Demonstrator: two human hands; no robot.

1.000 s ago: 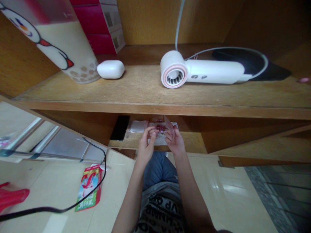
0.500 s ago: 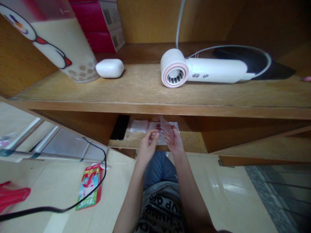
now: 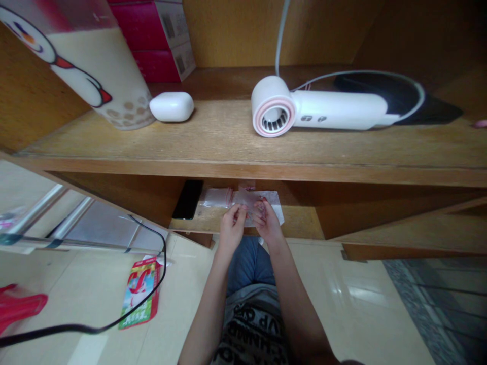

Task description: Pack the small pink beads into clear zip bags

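Observation:
Down in the lower compartment, both my hands are at a small clear plastic bag (image 3: 249,198). My left hand (image 3: 232,225) is closed, with thumb and forefinger pinched at the bag's near left edge. On the other side, my right hand (image 3: 271,223) grips the bag's right part between thumb and curled fingers. Beneath the bag lies a whitish printed sheet (image 3: 274,200). Small reddish bits (image 3: 248,187) show just beyond the bag, too small to name. A stack of clear plastic bags with reddish edges (image 3: 216,196) lies left of my hands.
A black phone (image 3: 188,199) lies at the compartment's left. The upper shelf (image 3: 220,147) overhangs my hands, carrying a white hair dryer (image 3: 338,109), a white earbud case (image 3: 172,107) and a large milk tea cup (image 3: 102,66). A black cable (image 3: 148,296) hangs at left.
The plastic bag has tipped down and left from its raised position, covering most of the reddish bits. My left fingers have come onto its edge. My right hand has lowered slightly.

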